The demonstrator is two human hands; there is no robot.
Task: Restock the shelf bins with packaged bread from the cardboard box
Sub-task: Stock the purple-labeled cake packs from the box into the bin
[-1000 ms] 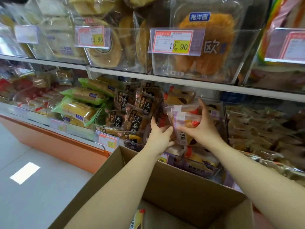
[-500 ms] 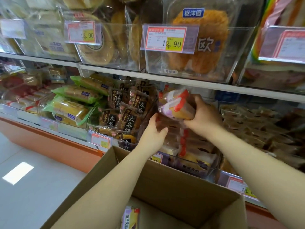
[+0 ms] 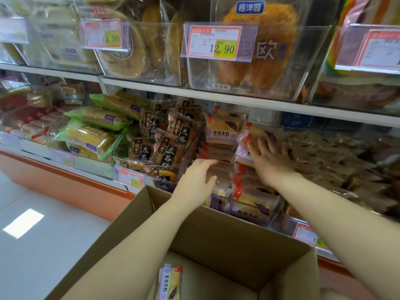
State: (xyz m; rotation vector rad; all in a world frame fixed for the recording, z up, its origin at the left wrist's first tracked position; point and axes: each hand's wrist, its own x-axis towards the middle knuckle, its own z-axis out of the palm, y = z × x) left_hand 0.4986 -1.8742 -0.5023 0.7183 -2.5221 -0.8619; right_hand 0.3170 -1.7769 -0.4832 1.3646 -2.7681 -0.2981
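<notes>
A clear shelf bin (image 3: pixel 255 213) on the lower shelf holds stacked purple-and-orange bread packs (image 3: pixel 223 131). My right hand (image 3: pixel 270 156) lies flat with spread fingers on the top pack (image 3: pixel 244 152) at the bin's right side. My left hand (image 3: pixel 199 178) rests with straight fingers against the front of the left stack. An open cardboard box (image 3: pixel 216 230) sits below my arms. One purple bread pack (image 3: pixel 170 282) stands inside it.
Dark-labelled cake packs (image 3: pixel 166 146) and green-wrapped rolls (image 3: pixel 93 137) fill the bins to the left. Brown packs (image 3: pixel 337 161) lie to the right. An upper shelf (image 3: pixel 238 98) with clear bins and price tags hangs just above my hands. Grey floor (image 3: pixel 43 224) lies left.
My right hand set the bread pack it held onto the stack and now lies flat on it. My left hand shifted right onto the stack's front.
</notes>
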